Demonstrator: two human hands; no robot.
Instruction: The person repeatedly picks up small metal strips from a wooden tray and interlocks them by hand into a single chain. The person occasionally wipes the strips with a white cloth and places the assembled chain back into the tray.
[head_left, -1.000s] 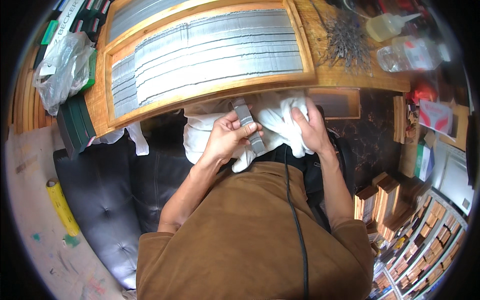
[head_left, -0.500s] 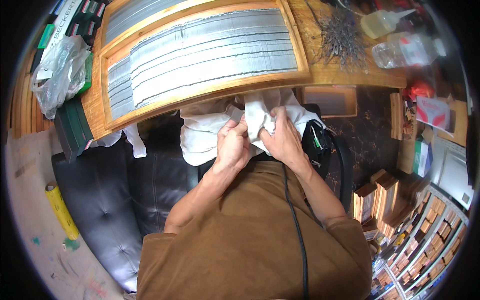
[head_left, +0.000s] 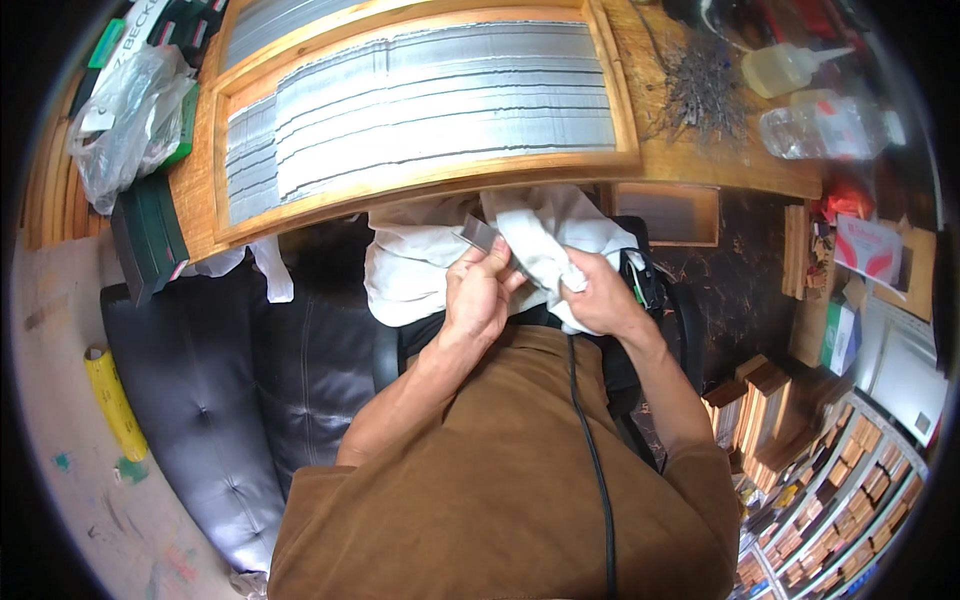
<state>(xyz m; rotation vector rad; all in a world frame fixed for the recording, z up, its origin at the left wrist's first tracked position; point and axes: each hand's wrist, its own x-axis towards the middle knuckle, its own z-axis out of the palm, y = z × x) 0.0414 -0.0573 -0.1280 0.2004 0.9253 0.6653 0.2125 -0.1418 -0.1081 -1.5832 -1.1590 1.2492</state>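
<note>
Between the fingers of my left hand [head_left: 477,297] is a small flat grey metal plate [head_left: 478,234], its upper end standing clear of the fingertips. My right hand [head_left: 604,293] is closed on a bunched part of a white cloth [head_left: 527,228], just right of the plate. More of the cloth spreads over my lap, under the table's front edge. Above both hands, a wooden tray [head_left: 430,178] on the table holds rows of closely stacked thin grey metal pieces.
A pile of thin dark metal bits [head_left: 705,85], a squeeze bottle [head_left: 785,68] and a clear plastic bottle [head_left: 825,128] are at the table's right. A plastic bag [head_left: 130,130] hangs at the left. A black padded sofa [head_left: 215,400] stands left of me; shelves [head_left: 850,480] are at lower right.
My right hand has moved right and slightly down, pulling the cloth away from the plate. The plate in my left hand now shows more fully and is tilted.
</note>
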